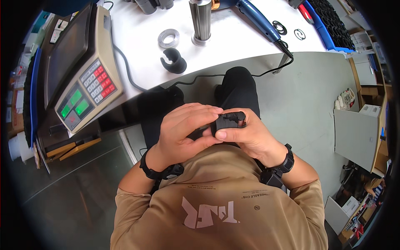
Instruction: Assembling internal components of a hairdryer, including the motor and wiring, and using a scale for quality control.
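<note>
In front of my belly, over my lap, both hands meet at a small black part with a curved wall and a ragged upper edge. My right hand grips it, thumb on the near side and fingers behind. From the left, my left hand closes on it, fingertips along its top and thumb below; the palm hides part of it. A black C-shaped piece lies near the table's front edge. Behind it are a roll of pale tape and an upright ribbed metal cylinder.
A blue hair dryer lies on the white table, its black cord hanging past the front edge. Black rings and a blue bin of black parts are at right. A weighing scale stands at left.
</note>
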Motion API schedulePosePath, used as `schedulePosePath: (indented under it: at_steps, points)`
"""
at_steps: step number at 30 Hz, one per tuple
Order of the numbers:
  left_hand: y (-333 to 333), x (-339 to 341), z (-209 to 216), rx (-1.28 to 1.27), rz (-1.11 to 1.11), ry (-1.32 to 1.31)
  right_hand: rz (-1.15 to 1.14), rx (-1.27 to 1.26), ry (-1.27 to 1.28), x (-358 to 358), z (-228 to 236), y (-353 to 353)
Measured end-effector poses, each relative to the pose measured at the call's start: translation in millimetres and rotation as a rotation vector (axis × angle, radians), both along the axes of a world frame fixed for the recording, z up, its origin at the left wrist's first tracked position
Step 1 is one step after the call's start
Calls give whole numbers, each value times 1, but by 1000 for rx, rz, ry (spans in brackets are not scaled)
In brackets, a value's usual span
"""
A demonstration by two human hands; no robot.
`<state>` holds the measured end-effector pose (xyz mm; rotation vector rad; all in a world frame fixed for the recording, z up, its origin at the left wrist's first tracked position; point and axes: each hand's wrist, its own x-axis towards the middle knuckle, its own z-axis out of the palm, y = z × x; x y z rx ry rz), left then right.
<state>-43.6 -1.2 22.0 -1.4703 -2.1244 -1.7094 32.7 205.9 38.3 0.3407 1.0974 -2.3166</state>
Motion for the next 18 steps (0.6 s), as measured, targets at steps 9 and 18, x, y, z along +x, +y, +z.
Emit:
schedulePosePath:
  at_steps: [9,18]
  points:
    - [12,-3,-5,45,-29,-138,-73,67,-3,-2,6,6]
    - [16,0,-21,88,6,-66,-46,430,182,-5,23,12]
